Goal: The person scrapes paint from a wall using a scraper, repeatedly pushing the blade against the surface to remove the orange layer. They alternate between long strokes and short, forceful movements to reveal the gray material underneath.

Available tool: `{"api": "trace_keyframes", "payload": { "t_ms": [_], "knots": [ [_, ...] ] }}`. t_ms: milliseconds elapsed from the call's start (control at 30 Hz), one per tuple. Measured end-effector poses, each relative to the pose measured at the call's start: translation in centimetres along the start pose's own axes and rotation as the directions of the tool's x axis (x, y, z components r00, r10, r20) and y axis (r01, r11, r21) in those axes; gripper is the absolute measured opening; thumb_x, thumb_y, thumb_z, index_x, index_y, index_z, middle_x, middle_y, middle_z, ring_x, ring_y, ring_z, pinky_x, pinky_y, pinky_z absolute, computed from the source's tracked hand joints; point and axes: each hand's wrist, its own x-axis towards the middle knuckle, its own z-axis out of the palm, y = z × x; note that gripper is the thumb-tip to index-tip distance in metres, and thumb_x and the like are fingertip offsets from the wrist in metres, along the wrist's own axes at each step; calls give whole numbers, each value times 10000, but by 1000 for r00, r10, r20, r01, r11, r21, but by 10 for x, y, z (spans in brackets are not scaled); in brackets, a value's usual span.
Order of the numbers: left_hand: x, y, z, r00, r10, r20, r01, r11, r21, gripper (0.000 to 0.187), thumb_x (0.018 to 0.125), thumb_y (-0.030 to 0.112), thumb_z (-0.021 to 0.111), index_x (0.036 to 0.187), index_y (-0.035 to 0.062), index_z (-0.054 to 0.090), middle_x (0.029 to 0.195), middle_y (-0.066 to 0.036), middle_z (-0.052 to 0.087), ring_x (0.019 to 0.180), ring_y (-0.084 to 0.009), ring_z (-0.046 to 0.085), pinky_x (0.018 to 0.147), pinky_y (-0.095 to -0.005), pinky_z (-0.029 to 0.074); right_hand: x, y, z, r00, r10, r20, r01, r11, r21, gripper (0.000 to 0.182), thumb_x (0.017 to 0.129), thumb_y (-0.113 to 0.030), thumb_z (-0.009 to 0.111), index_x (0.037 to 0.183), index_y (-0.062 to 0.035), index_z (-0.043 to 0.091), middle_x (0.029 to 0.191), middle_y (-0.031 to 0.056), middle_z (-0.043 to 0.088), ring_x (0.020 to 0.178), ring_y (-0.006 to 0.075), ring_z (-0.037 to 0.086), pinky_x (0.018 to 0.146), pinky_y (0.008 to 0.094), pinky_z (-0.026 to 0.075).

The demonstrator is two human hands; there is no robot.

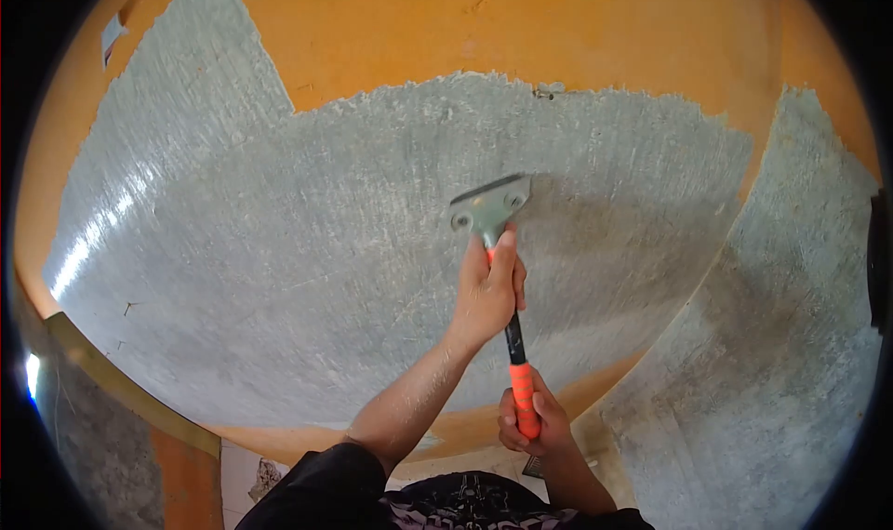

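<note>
Both hands grip a scraper (502,279) against the wall (279,251). The left hand (488,293) is near the blade, the right hand (532,420) on the orange handle end.

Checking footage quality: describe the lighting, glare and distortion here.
Head view: strong fisheye bends the wall into a curve, with black corners; daylight glare streaks the scraped grey patch at left; the scraper casts a soft shadow rightward; both hands, left and right, look sharp.

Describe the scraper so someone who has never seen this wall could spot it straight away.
Start at the big grey scraped patch on the orange wall. Near its middle is the scraper, its flat metal head pressed to the wall. The left hand grips just below the head, the right hand its lower end; only it has an orange-and-black handle.
</note>
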Motion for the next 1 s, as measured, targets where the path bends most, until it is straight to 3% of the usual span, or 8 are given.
{"api": "trace_keyframes", "payload": {
  "t_ms": [133,333,533,767,1000],
  "knots": [
    [34,16,27,986,-35,162,32,999,20,282,1049,268,436,1205,33,446,608,-14,478,436,-112,468,448,-266,416,-2,-10,10,996,-87,-4,83,941,328,579,1034,-405,446,1528,-223,205,875,115,529,471,137,424,394,267,361],
    [56,8,58,968,16,250,-30,998,55,309,1046,281,450,1202,14,443,615,-16,490,453,-104,473,455,-274,425,1,-45,0,959,-207,-192,199,978,-58,506,1041,-368,442,1493,-199,290,763,89,513,445,112,389,395,251,316],
    [65,14,66,967,42,250,-48,999,18,329,1047,300,457,1206,12,449,616,-11,481,467,-103,474,455,-273,428,10,-62,28,907,-286,-308,210,943,-258,436,1041,-287,431,1447,-147,355,718,87,502,433,103,372,399,246,307],
    [87,30,82,958,80,274,-94,995,38,311,1041,305,475,1154,15,480,635,-14,492,481,-106,478,465,-272,437,24,-82,48,876,-316,-365,238,940,-243,405,1050,-288,413,1431,-157,371,713,72,487,415,94,350,394,233,285],
    [88,29,88,954,27,300,-53,995,81,287,1027,290,495,1103,13,493,635,-13,492,498,-105,486,478,-281,442,20,-79,47,853,-343,-394,265,934,-240,403,1055,-307,402,1428,-157,374,711,58,484,418,89,351,392,229,279]
  ]
}}
